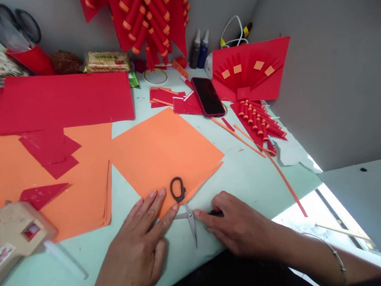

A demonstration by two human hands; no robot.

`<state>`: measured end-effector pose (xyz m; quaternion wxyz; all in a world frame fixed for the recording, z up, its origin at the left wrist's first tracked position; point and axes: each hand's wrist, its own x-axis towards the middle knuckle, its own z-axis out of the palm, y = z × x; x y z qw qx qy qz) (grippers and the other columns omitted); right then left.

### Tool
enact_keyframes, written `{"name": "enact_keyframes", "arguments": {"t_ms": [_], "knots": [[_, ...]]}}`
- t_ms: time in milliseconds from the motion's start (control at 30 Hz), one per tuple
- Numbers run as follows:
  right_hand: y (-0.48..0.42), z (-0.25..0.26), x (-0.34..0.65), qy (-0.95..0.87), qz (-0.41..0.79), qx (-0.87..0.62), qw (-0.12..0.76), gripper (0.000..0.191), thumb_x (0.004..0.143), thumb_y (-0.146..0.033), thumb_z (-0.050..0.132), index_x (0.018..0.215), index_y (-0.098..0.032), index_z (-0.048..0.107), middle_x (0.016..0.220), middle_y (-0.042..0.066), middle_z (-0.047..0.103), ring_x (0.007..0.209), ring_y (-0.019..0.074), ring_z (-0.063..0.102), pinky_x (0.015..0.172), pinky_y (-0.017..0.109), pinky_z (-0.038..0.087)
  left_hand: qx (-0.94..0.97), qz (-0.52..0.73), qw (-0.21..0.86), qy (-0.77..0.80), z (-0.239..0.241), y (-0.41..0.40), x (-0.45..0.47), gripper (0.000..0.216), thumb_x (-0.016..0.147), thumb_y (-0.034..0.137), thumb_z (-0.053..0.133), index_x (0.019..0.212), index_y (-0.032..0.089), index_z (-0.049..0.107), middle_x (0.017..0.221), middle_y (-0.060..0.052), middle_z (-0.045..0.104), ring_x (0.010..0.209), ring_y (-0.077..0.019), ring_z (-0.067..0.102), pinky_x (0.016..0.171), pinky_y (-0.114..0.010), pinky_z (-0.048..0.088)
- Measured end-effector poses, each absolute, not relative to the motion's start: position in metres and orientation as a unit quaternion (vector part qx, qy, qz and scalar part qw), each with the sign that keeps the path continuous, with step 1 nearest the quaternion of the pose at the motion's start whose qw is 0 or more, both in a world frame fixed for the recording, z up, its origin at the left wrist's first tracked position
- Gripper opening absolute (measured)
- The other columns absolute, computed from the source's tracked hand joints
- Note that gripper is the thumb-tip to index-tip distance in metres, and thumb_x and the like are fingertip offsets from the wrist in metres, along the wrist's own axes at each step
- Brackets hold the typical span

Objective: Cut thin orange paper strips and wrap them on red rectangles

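**Desk:** What's at the near edge of the counter (252, 172), from the left?

**Photographer:** A glue gun (18, 233), then the left hand (140, 241) — open and flat, fingertips pinning the near corner of the orange sheet (163, 149).

**Desk:** And the scissors (189, 216)?

**Photographer:** Just beside those fingertips. The blades are parted, one loop rests on the sheet, and the points face the person. The right hand (240, 226) lies over the other loop — I cannot tell whether it has closed on it.

**Desk:** How should they be taken up?

**Photographer:** My judgement is to seat thumb and fingers fully in the loops before lifting. Shut the blades and turn them away from the left fingers, which sit very near the pivot. The left hand should press down, since the loop on the sheet could drag it.

**Desk:** Farther right?

**Photographer:** A phone (208, 95), well apart, and a loose orange strip (288, 185).
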<state>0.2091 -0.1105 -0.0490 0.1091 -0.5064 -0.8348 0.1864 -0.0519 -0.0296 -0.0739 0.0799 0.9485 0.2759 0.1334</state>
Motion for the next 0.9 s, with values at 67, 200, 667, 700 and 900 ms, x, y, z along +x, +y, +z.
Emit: {"name": "enact_keyframes", "arguments": {"t_ms": [67, 200, 667, 700, 900], "knots": [[-0.112, -0.049, 0.208, -0.835, 0.183, -0.509, 0.103, 0.044, 0.093, -0.016, 0.045, 0.136, -0.014, 0.054, 0.087, 0.009, 0.049, 0.078, 0.022, 0.04, 0.069, 0.034, 0.038, 0.947, 0.136, 0.082, 0.278, -0.074, -0.03, -0.052, 0.058, 0.082, 0.015, 0.048, 0.139, 0.024, 0.053, 0.161, -0.007, 0.029, 0.146, -0.0273, 0.032, 0.118, -0.046, 0.029], [-0.112, -0.047, 0.206, -0.836, 0.185, -0.507, 0.1, 0.043, 0.092, -0.015, 0.046, 0.134, -0.014, 0.056, 0.087, 0.01, 0.05, 0.078, 0.0224, 0.04, 0.069, 0.034, 0.039, 0.947, 0.139, 0.078, 0.278, -0.075, -0.03, -0.052, 0.059, 0.082, 0.015, 0.049, 0.141, 0.023, 0.051, 0.16, -0.008, 0.032, 0.145, -0.0273, 0.034, 0.119, -0.045, 0.028], [-0.12, -0.049, 0.208, -0.818, 0.209, -0.517, 0.14, 0.041, 0.094, -0.02, 0.046, 0.133, -0.016, 0.058, 0.087, 0.01, 0.05, 0.077, 0.0231, 0.044, 0.067, 0.035, 0.042, 0.945, 0.147, 0.09, 0.278, -0.071, -0.028, -0.053, 0.056, 0.087, 0.017, 0.047, 0.143, 0.024, 0.048, 0.157, -0.008, 0.038, 0.143, -0.0264, 0.038, 0.117, -0.046, 0.031], [-0.121, -0.05, 0.211, -0.813, 0.215, -0.521, 0.145, 0.041, 0.094, -0.02, 0.047, 0.134, -0.016, 0.057, 0.088, 0.01, 0.049, 0.078, 0.0228, 0.044, 0.067, 0.035, 0.043, 0.941, 0.158, 0.098, 0.281, -0.07, -0.027, -0.053, 0.056, 0.088, 0.017, 0.045, 0.144, 0.024, 0.047, 0.155, -0.008, 0.041, 0.142, -0.0247, 0.04, 0.117, -0.044, 0.032], [-0.128, -0.048, 0.226, -0.775, 0.267, -0.559, 0.127, 0.044, 0.093, -0.019, 0.051, 0.137, -0.022, 0.052, 0.095, 0.008, 0.048, 0.083, 0.0217, 0.047, 0.07, 0.035, 0.045, 0.882, 0.267, 0.133, 0.364, -0.065, -0.032, -0.05, 0.044, 0.095, 0.022, 0.047, 0.138, 0.021, 0.049, 0.134, -0.006, 0.064, 0.126, -0.0202, 0.058, 0.11, -0.037, 0.043]]}}
